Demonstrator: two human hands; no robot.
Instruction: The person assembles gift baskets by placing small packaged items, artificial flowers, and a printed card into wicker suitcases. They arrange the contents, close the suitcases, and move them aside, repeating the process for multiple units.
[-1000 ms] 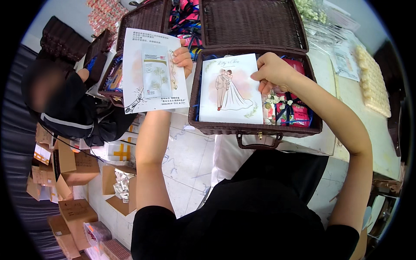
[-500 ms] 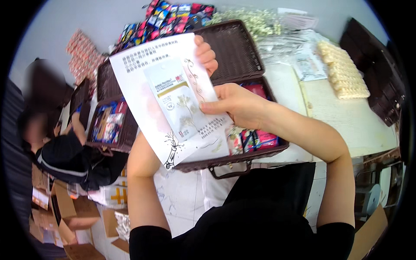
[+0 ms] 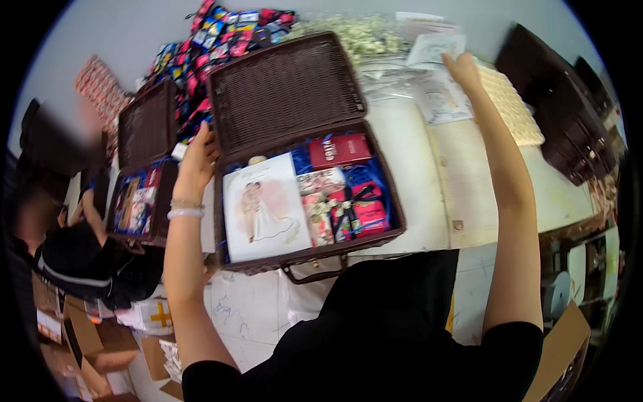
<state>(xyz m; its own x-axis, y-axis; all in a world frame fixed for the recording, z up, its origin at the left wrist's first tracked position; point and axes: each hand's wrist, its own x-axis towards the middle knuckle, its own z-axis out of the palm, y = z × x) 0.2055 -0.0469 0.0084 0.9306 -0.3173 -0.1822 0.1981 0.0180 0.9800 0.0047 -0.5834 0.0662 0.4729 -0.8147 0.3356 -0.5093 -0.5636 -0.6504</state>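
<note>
A dark brown wicker suitcase (image 3: 284,87) stands with its lid raised on the table in front of me. Inside lie a white card (image 3: 264,214) with a drawn couple, a dark red box (image 3: 339,150) and a pink package (image 3: 367,209) tied with black ribbon, over blue filling. My left hand (image 3: 199,157) has its fingers curled at the suitcase's left side, near the hinge. At the back right, my right hand (image 3: 463,72) pinches the edge of a flat white packet (image 3: 434,49). Another white packet (image 3: 442,99) lies just below it.
Left of me, a person (image 3: 77,261) is beside a second open wicker case (image 3: 144,124). Colourful packets (image 3: 221,40) heap up behind my suitcase. White flowers (image 3: 358,35), cream woven material (image 3: 509,110) and dark cases (image 3: 569,114) line the back and right. Cardboard boxes (image 3: 100,335) stand on the floor.
The printed sheet and white packet have left the space above the suitcase. A couple-drawn card now shows inside. My right hand has moved to the back right, my left to the suitcase's side.
</note>
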